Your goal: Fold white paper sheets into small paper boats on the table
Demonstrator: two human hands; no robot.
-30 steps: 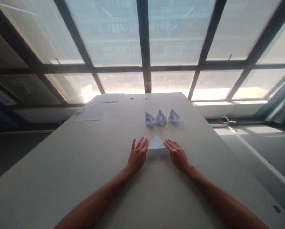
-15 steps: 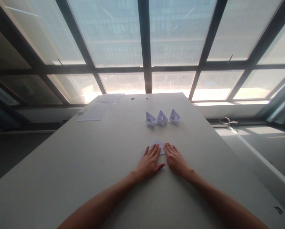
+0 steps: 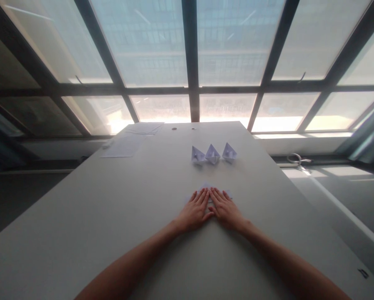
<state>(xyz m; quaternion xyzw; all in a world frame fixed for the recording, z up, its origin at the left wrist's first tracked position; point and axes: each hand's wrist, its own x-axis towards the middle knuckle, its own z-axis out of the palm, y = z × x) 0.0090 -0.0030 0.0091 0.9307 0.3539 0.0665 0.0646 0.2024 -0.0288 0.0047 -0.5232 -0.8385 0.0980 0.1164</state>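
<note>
One folded piece of white paper [image 3: 207, 185] lies on the white table [image 3: 127, 200], just below the centre of the frame, mostly covered by two bare hands. The left hand [image 3: 193, 213] rests palm down on it, fingers stretched out straight and gripping nothing. The right hand [image 3: 227, 211] presses flat beside it in the same way, its fingertips meeting or almost meeting the left's at the middle. One peak of the paper shows beyond the fingertips, and a corner peeks out to the right.

Three folded paper boats [image 3: 212, 155] stand in a row above the hands, the right one slightly apart. Flat paper sheets [image 3: 121, 149] lie at the table's far left corner. Dark-framed windows [image 3: 155, 46] fill the upper frame.
</note>
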